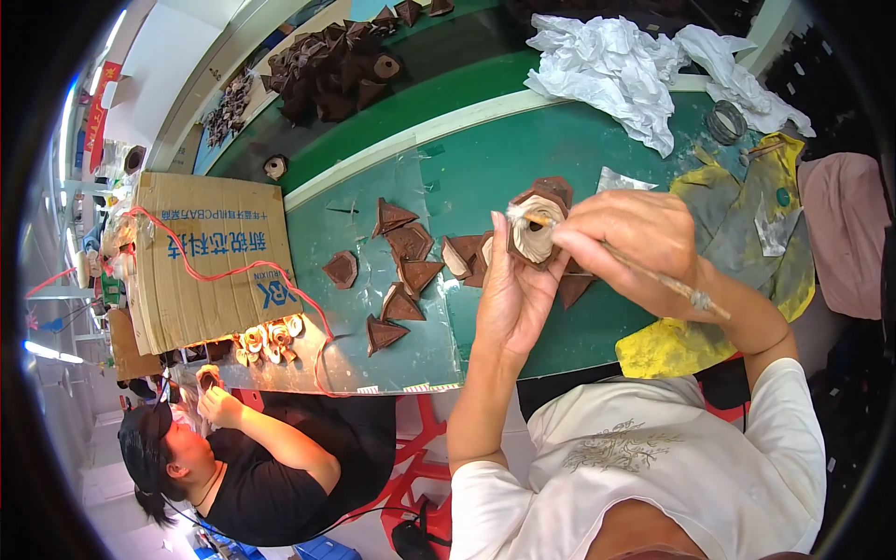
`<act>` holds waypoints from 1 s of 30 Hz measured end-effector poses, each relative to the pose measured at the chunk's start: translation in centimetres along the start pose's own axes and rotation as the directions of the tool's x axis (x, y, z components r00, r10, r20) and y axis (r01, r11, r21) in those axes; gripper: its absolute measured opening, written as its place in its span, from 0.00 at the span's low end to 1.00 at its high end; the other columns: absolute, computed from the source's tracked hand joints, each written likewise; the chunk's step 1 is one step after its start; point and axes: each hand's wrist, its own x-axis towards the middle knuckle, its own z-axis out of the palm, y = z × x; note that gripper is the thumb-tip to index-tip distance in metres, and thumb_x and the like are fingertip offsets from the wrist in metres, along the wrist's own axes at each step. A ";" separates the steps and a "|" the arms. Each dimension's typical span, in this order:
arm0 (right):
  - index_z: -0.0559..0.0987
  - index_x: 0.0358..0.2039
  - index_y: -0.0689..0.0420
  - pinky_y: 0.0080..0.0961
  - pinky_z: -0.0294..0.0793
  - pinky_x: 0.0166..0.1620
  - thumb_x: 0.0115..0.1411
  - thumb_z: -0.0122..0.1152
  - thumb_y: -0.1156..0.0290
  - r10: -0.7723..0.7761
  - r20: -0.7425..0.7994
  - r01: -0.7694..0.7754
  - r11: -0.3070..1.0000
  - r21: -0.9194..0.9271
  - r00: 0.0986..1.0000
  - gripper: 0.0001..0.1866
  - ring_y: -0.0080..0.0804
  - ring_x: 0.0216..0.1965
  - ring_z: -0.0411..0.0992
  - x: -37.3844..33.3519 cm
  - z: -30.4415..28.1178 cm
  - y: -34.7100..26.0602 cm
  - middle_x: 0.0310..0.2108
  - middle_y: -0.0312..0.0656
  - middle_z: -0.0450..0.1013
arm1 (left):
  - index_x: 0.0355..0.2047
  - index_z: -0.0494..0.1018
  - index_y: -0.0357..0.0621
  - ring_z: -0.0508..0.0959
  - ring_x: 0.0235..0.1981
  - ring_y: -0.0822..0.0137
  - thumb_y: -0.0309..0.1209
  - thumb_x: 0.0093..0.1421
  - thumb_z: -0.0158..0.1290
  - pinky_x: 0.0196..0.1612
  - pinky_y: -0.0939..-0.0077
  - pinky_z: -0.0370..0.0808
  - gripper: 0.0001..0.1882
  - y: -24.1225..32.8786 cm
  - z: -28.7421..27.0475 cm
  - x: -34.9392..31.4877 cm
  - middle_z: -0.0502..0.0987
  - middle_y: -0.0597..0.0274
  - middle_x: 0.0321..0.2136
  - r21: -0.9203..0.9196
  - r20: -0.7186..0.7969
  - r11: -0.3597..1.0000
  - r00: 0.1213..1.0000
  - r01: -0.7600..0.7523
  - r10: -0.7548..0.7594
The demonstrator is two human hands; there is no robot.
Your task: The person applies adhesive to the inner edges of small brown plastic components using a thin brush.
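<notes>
Brushing brown piece (536, 224) beside tan cardboard box (210, 257).

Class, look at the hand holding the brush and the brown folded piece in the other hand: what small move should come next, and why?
Probably a short stroke of the brush round the pale inside of the brown folded piece. The right hand holds the brush with its tip at the opening's upper rim, and the left hand cups the piece from below, opening turned up. Whether the inside is already coated cannot be told.
</notes>
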 end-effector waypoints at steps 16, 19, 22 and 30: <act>0.78 0.25 0.58 0.25 0.73 0.23 0.45 0.70 0.74 -0.055 0.078 0.061 0.995 -0.077 0.995 0.08 0.33 0.22 0.75 -2.0 -1.1 1.1 0.23 0.39 0.75 | 0.52 0.67 0.42 0.72 0.52 0.57 0.49 0.65 0.44 0.56 0.59 0.71 0.25 -0.3 -0.7 0.8 0.72 0.55 0.50 0.028 -0.068 0.999 0.997 -0.022 0.024; 0.78 0.26 0.62 0.28 0.75 0.28 0.44 0.70 0.80 0.015 0.093 -0.006 0.995 -0.100 0.996 0.09 0.36 0.25 0.76 -1.5 -1.4 1.2 0.23 0.43 0.75 | 0.51 0.66 0.40 0.72 0.52 0.57 0.48 0.64 0.46 0.58 0.59 0.71 0.25 -0.5 -0.3 0.8 0.71 0.55 0.51 0.011 -0.039 1.000 0.999 -0.017 0.017; 0.78 0.26 0.62 0.27 0.75 0.28 0.46 0.68 0.81 0.089 0.136 -0.084 0.996 -0.043 0.987 0.07 0.38 0.24 0.76 -2.3 -1.1 0.8 0.23 0.44 0.75 | 0.51 0.65 0.39 0.72 0.52 0.58 0.47 0.64 0.47 0.59 0.60 0.70 0.25 -0.6 0.0 1.0 0.70 0.56 0.51 -0.001 -0.036 1.000 0.999 -0.022 0.022; 0.78 0.26 0.64 0.23 0.73 0.27 0.53 0.63 0.80 0.350 0.168 -0.384 0.886 0.261 0.922 0.02 0.32 0.24 0.76 -0.8 -0.6 0.1 0.24 0.44 0.76 | 0.52 0.66 0.43 0.72 0.53 0.60 0.49 0.65 0.44 0.59 0.60 0.70 0.24 -1.3 -1.1 1.1 0.71 0.56 0.50 -0.052 0.091 0.998 0.995 0.034 -0.030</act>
